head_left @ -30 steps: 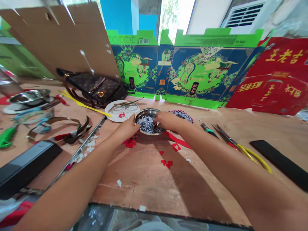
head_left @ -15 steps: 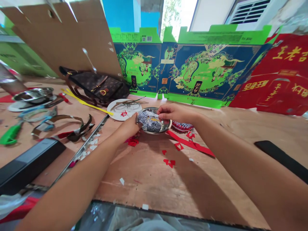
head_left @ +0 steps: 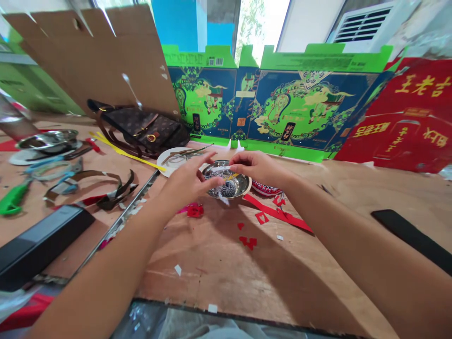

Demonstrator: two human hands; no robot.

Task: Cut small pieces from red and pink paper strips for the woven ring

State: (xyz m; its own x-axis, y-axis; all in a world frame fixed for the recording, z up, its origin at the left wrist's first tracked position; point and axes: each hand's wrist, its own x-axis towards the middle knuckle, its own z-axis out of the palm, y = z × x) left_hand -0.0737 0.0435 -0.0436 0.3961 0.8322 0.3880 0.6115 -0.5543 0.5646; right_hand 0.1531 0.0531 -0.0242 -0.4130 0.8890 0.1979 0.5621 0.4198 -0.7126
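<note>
My left hand (head_left: 187, 182) hovers over the near left rim of a round steel dish (head_left: 242, 185), its fingers spread. My right hand (head_left: 256, 167) reaches in from the right, and its fingertips appear to pinch a thin white strip (head_left: 219, 168) above the dish. A wad of blue-and-white patterned material (head_left: 228, 189) lies in the dish, partly hidden by my left fingers. A small white scrap (head_left: 223, 198) hangs over the dish's near rim.
A white plate (head_left: 169, 162) holding thin metal pieces sits left of the dish on the plywood table (head_left: 212, 273). Red paper scraps, a red ribbon (head_left: 277, 213), scissors (head_left: 13, 197) and a patterned bag (head_left: 141, 127) lie about. Printed cartons (head_left: 296, 108) stand behind.
My hands have lifted off the patterned wad and moved apart, with my left fingers now spread. A white strip now shows at my right fingertips. The wad sits lower in the dish.
</note>
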